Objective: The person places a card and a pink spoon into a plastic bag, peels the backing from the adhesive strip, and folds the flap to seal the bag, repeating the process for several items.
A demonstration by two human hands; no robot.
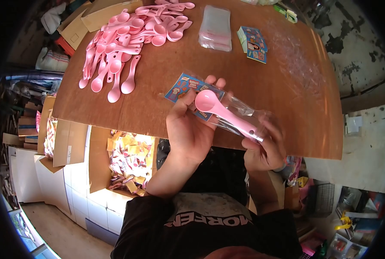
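Observation:
A pink spoon [227, 114] lies in a clear plastic bag [244, 110] above the table's near edge, its bowl toward the left and its handle toward the right. My left hand [190, 129] is under the bowl end, palm up, its thumb on a blue printed card [181, 88] that reaches behind the spoon. At the handle end, my right hand [266, 149] pinches the bag and the spoon's handle. A heap of pink spoons [136, 32] covers the table's back left.
On the wooden table [149, 103], a stack of clear bags [215, 28] and a pile of blue cards [253, 44] lie at the back. Green-handled scissors [289, 15] rest near the far edge. Below the near edge stands a carton [98, 159] of packed items.

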